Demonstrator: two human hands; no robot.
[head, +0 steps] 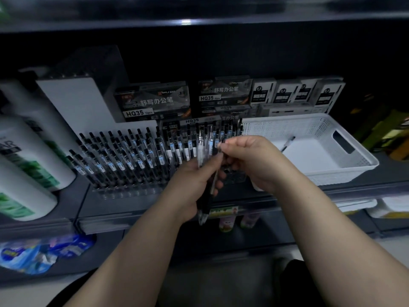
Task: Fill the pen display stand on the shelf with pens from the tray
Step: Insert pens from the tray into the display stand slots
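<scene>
Perforated white plastic tray, clear glossy plastic pens, glossy white plastic bottles.

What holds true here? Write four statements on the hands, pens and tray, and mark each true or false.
The left hand grips a bundle of pens. True.
The white tray is full of pens. False: only a single pen lies in it.
The right hand rests in the tray. False: it pinches a pen of the bundle.
The pen display stand stands left of the tray. True.
</scene>
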